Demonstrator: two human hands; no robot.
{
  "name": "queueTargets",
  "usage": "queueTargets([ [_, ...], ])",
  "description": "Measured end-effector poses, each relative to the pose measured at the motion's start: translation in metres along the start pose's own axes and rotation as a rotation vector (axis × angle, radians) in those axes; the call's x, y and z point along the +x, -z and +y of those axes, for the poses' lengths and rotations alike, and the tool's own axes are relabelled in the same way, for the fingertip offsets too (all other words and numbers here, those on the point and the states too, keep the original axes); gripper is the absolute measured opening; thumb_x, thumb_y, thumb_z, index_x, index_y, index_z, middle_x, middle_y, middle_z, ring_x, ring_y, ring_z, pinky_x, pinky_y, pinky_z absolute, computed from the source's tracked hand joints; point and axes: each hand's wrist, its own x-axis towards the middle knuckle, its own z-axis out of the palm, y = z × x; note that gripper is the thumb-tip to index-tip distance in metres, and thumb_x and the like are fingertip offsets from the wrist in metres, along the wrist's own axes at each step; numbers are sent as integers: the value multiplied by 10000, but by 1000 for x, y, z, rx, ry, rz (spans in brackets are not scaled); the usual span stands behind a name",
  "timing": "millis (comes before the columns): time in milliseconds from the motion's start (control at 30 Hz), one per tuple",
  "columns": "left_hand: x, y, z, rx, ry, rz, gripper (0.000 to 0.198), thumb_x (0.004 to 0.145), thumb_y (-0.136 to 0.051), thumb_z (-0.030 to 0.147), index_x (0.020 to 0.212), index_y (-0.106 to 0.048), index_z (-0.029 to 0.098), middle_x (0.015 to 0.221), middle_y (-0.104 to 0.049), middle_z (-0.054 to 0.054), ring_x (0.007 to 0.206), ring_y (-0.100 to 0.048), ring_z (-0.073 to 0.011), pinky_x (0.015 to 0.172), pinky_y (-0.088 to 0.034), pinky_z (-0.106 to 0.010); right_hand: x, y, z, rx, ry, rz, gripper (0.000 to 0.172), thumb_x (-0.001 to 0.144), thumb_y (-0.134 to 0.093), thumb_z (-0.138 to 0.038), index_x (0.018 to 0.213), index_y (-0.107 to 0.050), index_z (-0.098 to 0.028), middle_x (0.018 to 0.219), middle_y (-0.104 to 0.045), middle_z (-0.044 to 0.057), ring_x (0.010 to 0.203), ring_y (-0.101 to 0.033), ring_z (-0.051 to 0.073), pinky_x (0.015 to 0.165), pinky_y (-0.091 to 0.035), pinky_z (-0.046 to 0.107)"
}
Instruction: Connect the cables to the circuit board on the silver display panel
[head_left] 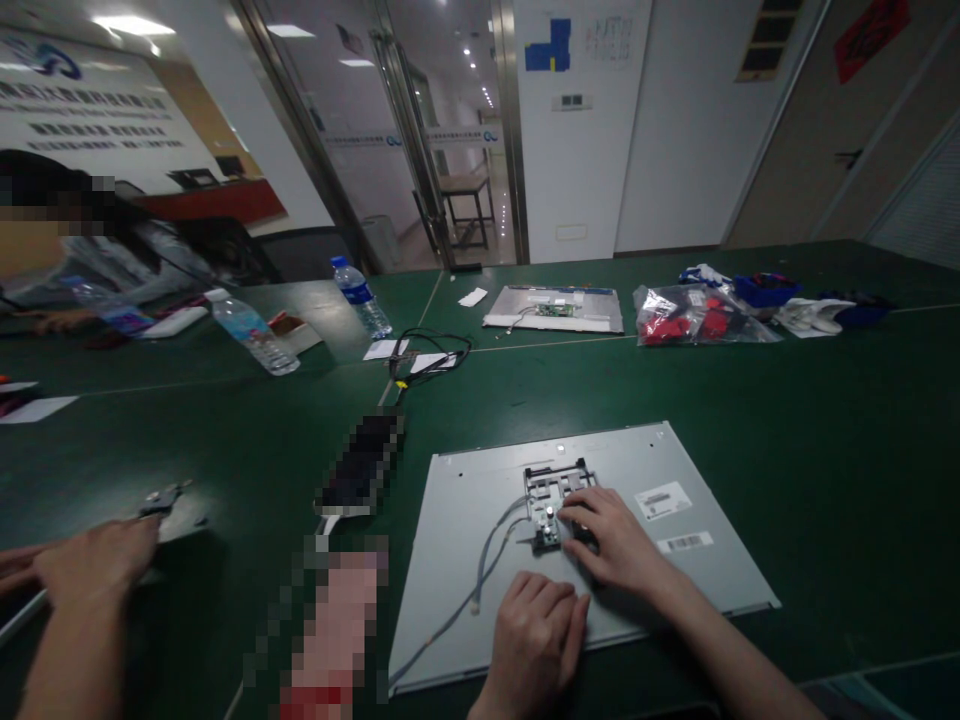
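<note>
At the bottom center of the frame, the left hand (534, 628) lay loosely curled over the near edge of a grey metal panel (461, 530); whether it held anything could not be told. Just beyond, right of center, the right hand (621, 540) bent its fingers against the small circuit board (549, 520) in the panel's middle, though its grip was hidden. Grey cables (484, 555) trailed from the board toward the lower left, and 2 white labels (663, 500) sat right of it. At lower left, another person's hand (97, 565) rested over the green tabletop (810, 430). Farther up, a black cable (442, 362) lay coiled, with 3 bottles (255, 335) at upper left. Beyond center lay a 2nd panel (514, 312), left of a clear bag (697, 318) holding red items.
</note>
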Motion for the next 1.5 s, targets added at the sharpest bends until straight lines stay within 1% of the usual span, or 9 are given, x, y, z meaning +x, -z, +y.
queueTargets([
  [267,-1,-2,-1,-18,7,20,186,908,-490,127,833,-650,184,803,-692,-52,712,-617,-178,683,-485,-345,0,0,1,-6,10,26,346,812,-644,-174,1148,-615,-253,1172,-613,76,1101,-546,246,949,-429,430],
  [433,0,-2,-2,-36,0,25,190,907,-483,117,846,-652,178,819,-702,-55,762,-649,-194,708,-508,-353,1,0,1,22,6,31,304,838,-618,-173,1134,-608,-241,1150,-623,76,1084,-547,243,945,-424,421],
  [667,-1,-3,-2,-58,-7,27,181,905,-486,107,898,-655,172,880,-721,-53,840,-674,-210,766,-526,-376,2,0,-1,43,-10,-1,195,853,-582,-134,1026,-597,-223,1026,-649,51,1003,-555,224,901,-418,389],
  [767,-1,-2,-1,-58,-12,25,183,907,-485,109,913,-658,170,895,-725,-56,852,-677,-215,771,-530,-375,3,0,-1,44,-6,-11,173,856,-575,-125,998,-597,-220,1000,-653,45,984,-557,218,893,-416,384],
  [900,0,-1,-1,-57,-18,19,180,904,-491,114,929,-660,170,909,-724,-57,862,-672,-218,774,-532,-378,3,0,-1,39,-3,-3,196,858,-578,-125,1027,-604,-219,1030,-652,50,1002,-554,221,907,-413,390],
  [1167,-2,-5,-2,-49,-24,15,180,895,-507,117,980,-656,171,933,-715,-56,877,-640,-218,767,-534,-377,1,-2,1,6,-12,7,307,843,-609,-149,1138,-603,-230,1139,-619,67,1071,-535,229,942,-427,403],
  [1367,-1,-1,0,-68,-32,17,183,890,-517,107,1008,-645,164,970,-716,-52,871,-625,-219,759,-539,-378,0,-2,1,-14,-12,12,327,853,-596,-160,1171,-594,-236,1184,-607,72,1098,-532,238,956,-437,419],
  [1500,-1,0,-1,-70,-39,11,207,891,-518,113,1046,-644,165,1001,-715,-56,886,-627,-226,772,-543,-386,-1,-1,4,-19,-2,43,364,871,-578,-174,1228,-572,-242,1222,-597,80,1130,-530,241,968,-441,430],
])
